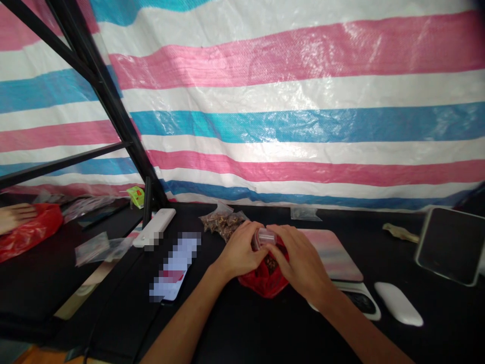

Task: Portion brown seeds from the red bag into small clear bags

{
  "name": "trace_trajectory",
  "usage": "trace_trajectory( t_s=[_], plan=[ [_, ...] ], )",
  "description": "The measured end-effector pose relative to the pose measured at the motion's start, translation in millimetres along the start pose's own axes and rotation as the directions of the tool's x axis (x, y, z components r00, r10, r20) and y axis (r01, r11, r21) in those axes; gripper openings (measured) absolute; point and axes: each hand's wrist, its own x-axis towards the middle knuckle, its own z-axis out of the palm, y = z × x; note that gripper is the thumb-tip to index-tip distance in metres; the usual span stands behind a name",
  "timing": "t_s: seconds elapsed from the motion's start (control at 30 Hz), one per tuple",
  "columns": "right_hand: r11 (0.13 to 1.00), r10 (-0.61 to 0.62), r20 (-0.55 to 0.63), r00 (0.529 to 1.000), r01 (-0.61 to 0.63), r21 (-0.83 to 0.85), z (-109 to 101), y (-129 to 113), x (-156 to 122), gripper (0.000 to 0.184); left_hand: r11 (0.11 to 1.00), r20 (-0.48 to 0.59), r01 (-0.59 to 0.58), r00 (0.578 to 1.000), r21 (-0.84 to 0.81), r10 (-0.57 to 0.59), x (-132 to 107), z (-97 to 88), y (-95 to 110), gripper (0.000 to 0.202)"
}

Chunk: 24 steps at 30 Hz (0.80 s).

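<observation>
Head view: I read my left hand (pixel 238 251) and right hand (pixel 299 260) closed on a small clear plastic vial (pixel 264 237), its end hidden between them, directly above a red plastic bag (pixel 265 280) whose dark contents (pixel 270 263) I cannot identify.

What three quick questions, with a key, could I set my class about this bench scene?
1. What small item do the left hand and right hand hold together above the red plastic bag?
2. True or false: the white computer mouse lies to the right of the pastel mat.
3. Fill in the blank: at far left, another person's hand lies against a ____ plastic bag.

Key: 1. a small clear plastic vial; 2. true; 3. red.
</observation>
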Motion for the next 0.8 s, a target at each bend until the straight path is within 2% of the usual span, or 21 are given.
trace_trajectory(
  t_s=[0.1,0.23,0.4,0.63,0.7,0.8],
  plan=[
    [0.999,-0.035,-0.006,0.999,0.035,0.025,-1.0,1.6,0.8,0.041,1.0,-0.007,0.002,1.0,0.017,-0.002,-0.2,0.1,0.4,0.025],
    [0.993,-0.108,0.033,0.994,0.106,0.057,-0.8,1.7,0.5,0.042,0.996,0.043,-0.058,0.998,0.073,0.055,-1.0,1.2,-0.4,0.026],
    [0.998,-0.068,0.073,0.995,0.067,0.016,-2.0,1.1,0.3,0.036,0.991,0.059,-0.09,0.995,0.103,0.084,-0.8,3.3,-2.2,0.03],
    [0.999,0.029,-0.089,0.996,-0.025,0.048,-10.1,5.5,2.8,0.028,0.984,-0.061,0.061,0.997,0.167,-0.052,2.2,-6.3,-0.3,0.014],
    [0.998,0.009,-0.032,0.999,-0.007,0.067,-14.3,7.2,4.7,0.025,0.98,-0.108,0.131,0.987,0.148,-0.115,2.8,-10.5,-1.2,0.013],
    [0.993,-0.05,0.147,0.988,0.033,0.114,-19.2,8.7,7.3,0.02,0.966,-0.184,0.233,0.96,0.108,-0.211,3.6,-15.5,-3.4,0.015]
  ],
)
